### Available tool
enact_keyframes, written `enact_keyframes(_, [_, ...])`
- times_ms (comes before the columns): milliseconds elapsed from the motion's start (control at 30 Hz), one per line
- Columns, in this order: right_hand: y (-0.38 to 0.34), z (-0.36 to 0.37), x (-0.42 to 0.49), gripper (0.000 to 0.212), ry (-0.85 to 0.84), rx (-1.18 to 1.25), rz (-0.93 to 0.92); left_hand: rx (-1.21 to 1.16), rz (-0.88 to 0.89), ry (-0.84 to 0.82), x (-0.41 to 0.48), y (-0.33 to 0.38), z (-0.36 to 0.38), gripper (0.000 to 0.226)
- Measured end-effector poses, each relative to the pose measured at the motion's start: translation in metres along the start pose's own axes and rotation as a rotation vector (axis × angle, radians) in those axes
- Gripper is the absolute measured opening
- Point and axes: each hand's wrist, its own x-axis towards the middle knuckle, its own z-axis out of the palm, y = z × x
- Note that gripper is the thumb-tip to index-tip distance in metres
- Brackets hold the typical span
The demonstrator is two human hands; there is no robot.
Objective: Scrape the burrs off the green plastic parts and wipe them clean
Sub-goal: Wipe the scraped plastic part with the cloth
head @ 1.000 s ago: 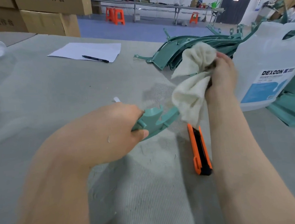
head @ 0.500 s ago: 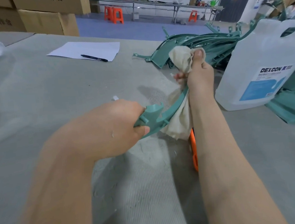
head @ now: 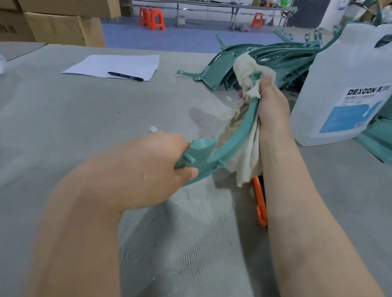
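My left hand (head: 145,168) grips the near end of a curved green plastic part (head: 234,138) and holds it above the grey table. My right hand (head: 271,105) holds a cream cloth (head: 246,149) wrapped around the part's far stretch, thumb pressing on top. The cloth hangs down under the part. An orange utility knife (head: 260,199) lies on the table beneath, partly hidden by my right forearm. A pile of green parts (head: 277,64) lies behind my right hand.
A large white Dexcon jug (head: 349,84) stands to the right, with more green parts (head: 386,138) beside it. A sheet of paper (head: 113,65) with a black pen (head: 124,76) lies at the back left. Cardboard boxes (head: 63,25) stand beyond the table.
My right hand has slid the cloth along the green part, away from my left hand toward its far end. My left hand has kept its grip in place.
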Motion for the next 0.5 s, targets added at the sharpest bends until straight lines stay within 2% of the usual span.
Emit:
enact_keyframes(67, [0.0, -0.002, -0.001, 0.03, -0.03, -0.028, -0.039, -0.006, 0.007, 0.013, 0.0, -0.002, 0.0, 0.032])
enact_keyframes(133, [-0.003, -0.004, 0.002, 0.035, -0.011, -0.086, -0.088, -0.031, 0.026, 0.013, 0.0, -0.005, 0.0, 0.031])
enact_keyframes(233, [-0.008, -0.006, 0.005, 0.039, 0.081, -0.162, -0.023, -0.096, 0.025, 0.043, -0.002, -0.008, 0.0, 0.026])
enact_keyframes(300, [-0.009, -0.009, 0.008, 0.034, 0.22, -0.145, 0.069, -0.188, 0.024, 0.164, -0.003, -0.013, -0.001, 0.017])
enact_keyframes(367, [-0.008, -0.011, 0.006, 0.024, 0.27, -0.114, 0.1, -0.336, 0.042, 0.396, -0.002, -0.018, -0.006, 0.012])
enact_keyframes(433, [-0.005, -0.009, 0.003, 0.012, 0.204, -0.252, 0.076, -0.552, 0.045, 0.618, 0.001, -0.022, -0.012, 0.014])
enact_keyframes(500, [0.0, -0.005, -0.002, 0.012, 0.104, -0.432, 0.044, -0.905, 0.083, 0.667, 0.007, -0.023, -0.013, 0.004])
